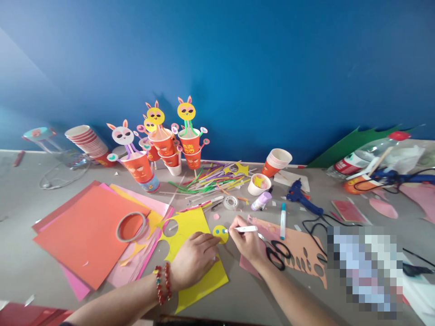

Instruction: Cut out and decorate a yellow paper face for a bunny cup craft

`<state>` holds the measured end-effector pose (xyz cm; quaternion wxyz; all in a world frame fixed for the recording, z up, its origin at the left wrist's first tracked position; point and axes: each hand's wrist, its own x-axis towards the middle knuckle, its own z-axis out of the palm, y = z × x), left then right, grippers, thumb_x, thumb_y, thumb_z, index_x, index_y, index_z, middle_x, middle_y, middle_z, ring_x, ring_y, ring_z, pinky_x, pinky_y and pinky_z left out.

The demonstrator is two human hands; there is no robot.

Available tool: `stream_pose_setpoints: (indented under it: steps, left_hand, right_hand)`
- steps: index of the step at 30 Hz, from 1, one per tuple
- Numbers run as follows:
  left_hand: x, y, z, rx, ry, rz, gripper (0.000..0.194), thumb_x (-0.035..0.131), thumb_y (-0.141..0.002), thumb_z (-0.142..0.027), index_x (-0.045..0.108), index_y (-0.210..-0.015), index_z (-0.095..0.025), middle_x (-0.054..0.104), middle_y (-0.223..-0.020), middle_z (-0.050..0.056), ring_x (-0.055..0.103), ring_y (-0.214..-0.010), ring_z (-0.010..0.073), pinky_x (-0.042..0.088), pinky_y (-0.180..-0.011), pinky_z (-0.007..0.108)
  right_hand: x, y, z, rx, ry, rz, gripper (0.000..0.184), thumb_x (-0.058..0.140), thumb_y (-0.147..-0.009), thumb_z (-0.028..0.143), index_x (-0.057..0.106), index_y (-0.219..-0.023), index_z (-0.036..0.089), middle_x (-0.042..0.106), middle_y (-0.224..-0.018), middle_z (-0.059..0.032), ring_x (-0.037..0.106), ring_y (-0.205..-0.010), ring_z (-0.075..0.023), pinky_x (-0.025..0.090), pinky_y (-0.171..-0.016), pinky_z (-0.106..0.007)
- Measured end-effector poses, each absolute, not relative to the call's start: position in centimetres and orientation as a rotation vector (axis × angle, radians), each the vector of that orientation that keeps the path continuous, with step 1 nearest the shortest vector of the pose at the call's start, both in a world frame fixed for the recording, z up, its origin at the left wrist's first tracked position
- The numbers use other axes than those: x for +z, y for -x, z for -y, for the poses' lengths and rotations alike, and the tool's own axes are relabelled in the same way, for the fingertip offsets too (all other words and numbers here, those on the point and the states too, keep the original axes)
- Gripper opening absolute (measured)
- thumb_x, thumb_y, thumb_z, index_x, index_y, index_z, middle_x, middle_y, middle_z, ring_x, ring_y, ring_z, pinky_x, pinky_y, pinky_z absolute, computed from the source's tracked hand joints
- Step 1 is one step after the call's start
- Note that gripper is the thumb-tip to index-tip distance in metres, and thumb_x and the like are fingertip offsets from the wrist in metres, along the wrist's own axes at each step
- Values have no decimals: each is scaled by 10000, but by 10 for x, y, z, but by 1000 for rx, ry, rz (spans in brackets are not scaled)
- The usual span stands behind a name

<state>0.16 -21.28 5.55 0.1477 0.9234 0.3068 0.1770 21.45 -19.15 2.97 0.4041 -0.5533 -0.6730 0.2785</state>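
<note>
"Crowding the table (20, 267), what's biggest?"

"Orange paper (84, 235), then the yellow sheet (195, 290) under the left hand (193, 260): light, probably easily creased. That hand rests loosely open, fingertips by the disc (224, 239)."

"And the right hand (248, 245)?"

"Closed round the pen, with scissors (271, 245) beside its wrist, likely to snag a sideways sweep. The slim pen (249, 229) has its tip at the disc."

"And that disc?"

"Smallest, between the hands; thin, liable to slide. Pin its rim, clear of the blue spots (218, 231), which might smear"

Right hand (245, 242) holding marker (246, 229), yellow circle (220, 234), paper-cup rabbits (189, 142)
</note>
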Motion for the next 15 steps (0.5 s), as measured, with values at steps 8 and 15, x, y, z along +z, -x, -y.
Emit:
stream_pose_setpoints:
  steps: [8, 15]
  left_hand:
    - [54, -2, 213, 517, -2670, -877, 191, 449, -969, -172, 630, -1031, -167, 685, -1256, 85, 614, -1152, 230, 505, -951, 403]
    - [53, -1, 213, 510, -2656, -886, 187, 463, -972, -196, 634, -1046, -182, 683, -1261, 82, 613, -1158, 232, 503, -958, 410]
  right_hand:
    - [33, -214, 192, 722, 1379, 1695, 212, 510, -848, 208, 422, -658, 242, 467, -565, 56, 446, -516, -133, 320, -512, -243]
    - [30, -214, 193, 733, 1365, 1607, 216, 463, -867, 213, 410, -660, 247, 460, -580, 49, 445, -518, -137, 335, -497, -241]
